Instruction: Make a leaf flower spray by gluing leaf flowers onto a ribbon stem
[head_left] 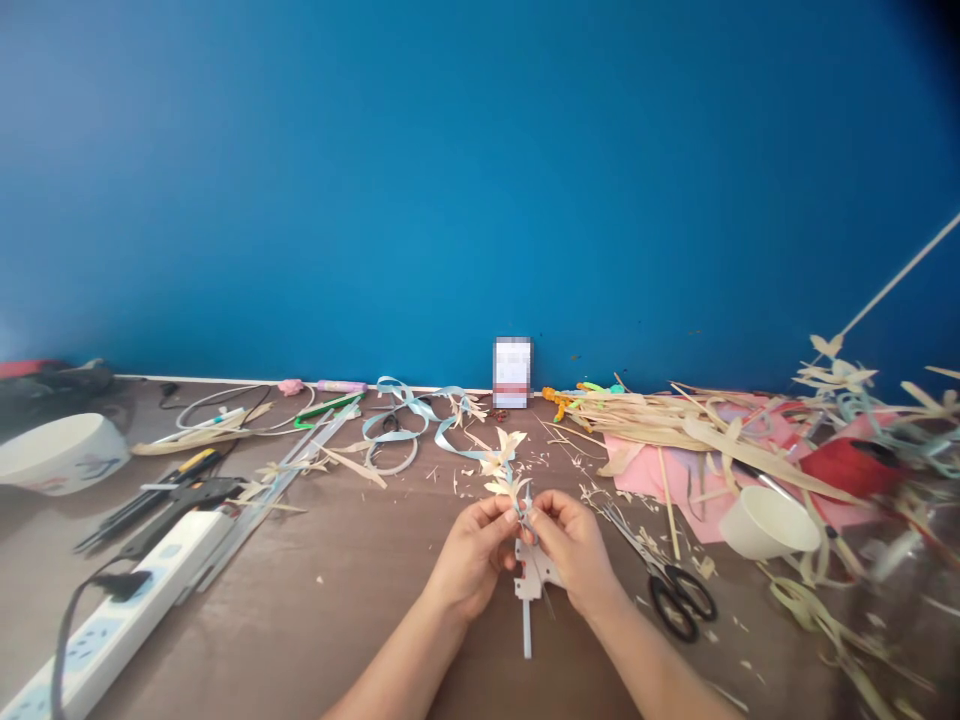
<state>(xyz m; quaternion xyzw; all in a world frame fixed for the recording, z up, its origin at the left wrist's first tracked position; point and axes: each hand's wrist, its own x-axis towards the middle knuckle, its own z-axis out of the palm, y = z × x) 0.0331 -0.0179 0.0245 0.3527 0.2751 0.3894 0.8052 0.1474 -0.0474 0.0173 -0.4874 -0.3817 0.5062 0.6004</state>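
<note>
Both of my hands meet at the middle of the brown table (337, 620). My left hand (471, 553) and my right hand (576, 548) pinch a light blue ribbon (450, 437) strung with small pale straw flowers (504, 462), fingertips touching at its near end. The ribbon runs away from my fingers toward loops at the back. A small white plastic piece with a stem (529, 590) lies under and between my hands.
Black-handled scissors (671, 590) lie right of my right hand. A white cup (765, 522), pink sheet (675, 470) and piled straw strips (675, 415) fill the right. A power strip (127, 615), glue gun (180, 500) and white bowl (56, 452) sit left.
</note>
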